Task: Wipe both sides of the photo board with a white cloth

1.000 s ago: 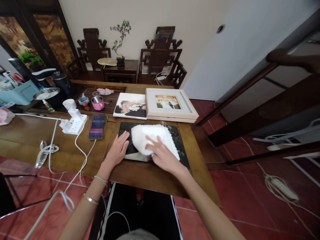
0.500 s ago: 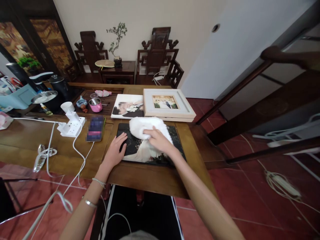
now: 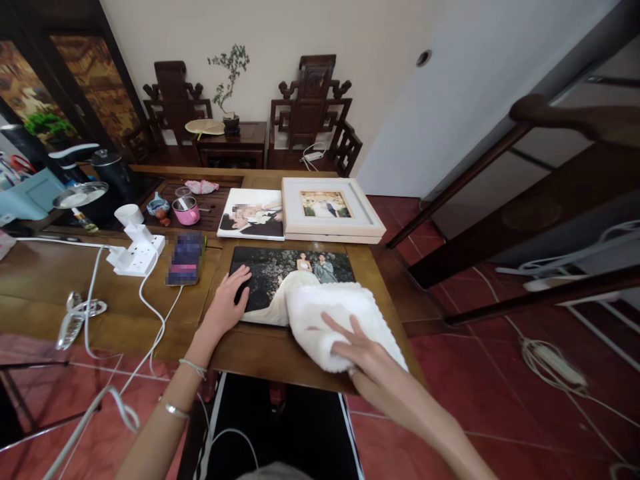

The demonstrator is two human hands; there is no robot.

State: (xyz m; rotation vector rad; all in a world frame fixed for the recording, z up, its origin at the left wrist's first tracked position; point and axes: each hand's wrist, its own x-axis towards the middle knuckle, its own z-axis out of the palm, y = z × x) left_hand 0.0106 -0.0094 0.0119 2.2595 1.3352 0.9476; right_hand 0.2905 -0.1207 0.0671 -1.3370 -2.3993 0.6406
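Note:
A dark photo panel (image 3: pixel 265 273) lies flat on the table, showing two people in wedding clothes. My left hand (image 3: pixel 231 295) rests with fingers spread on its left edge. A fluffy white cloth (image 3: pixel 330 303) covers the panel's lower right corner and hangs toward the table's front edge. My right hand (image 3: pixel 357 343) grips the cloth near its front end, some fingers stretched over the top. Part of the photo is hidden under the cloth.
Behind the panel lie a cream picture frame (image 3: pixel 373 223) and a white-edged photo panel (image 3: pixel 251 230). To the left are a phone (image 3: pixel 185 259), a white power strip (image 3: pixel 137 257) with cables, a clear hair clip (image 3: pixel 75 320) and a pink cup (image 3: pixel 187 212).
My right hand has pulled the cloth from the panel's top middle down and right toward me, uncovering the two figures. My left hand stays on the left edge.

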